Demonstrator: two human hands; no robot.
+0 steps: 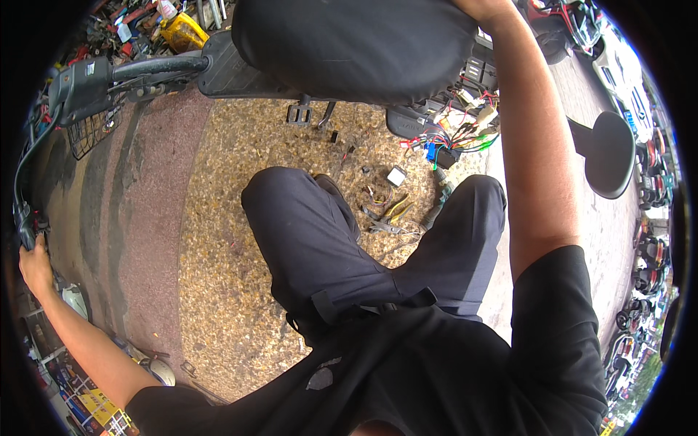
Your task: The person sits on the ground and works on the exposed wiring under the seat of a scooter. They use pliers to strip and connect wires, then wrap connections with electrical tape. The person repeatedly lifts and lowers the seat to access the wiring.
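My left hand (36, 270) is closed round the end of the scooter's handlebar grip (27, 234) at the far left. From the handlebar a dark tube runs to the scooter body, below the black padded seat (352, 47). My right arm reaches up across the seat's right side. At the top edge my right hand (486, 9) lies by the seat's corner, its fingers cut off by the picture's edge. Under the seat's right end hangs a bundle of coloured wires (465, 134) with white, green and blue connectors.
On the pebbled ground between my knees lie yellow-handled pliers (398, 211), a small white-topped block (396, 176) and a green power tool (438, 203). A pedal (299, 114) sticks out below the seat. A black mirror (611, 155) juts out at right; parked scooters line the right rim.
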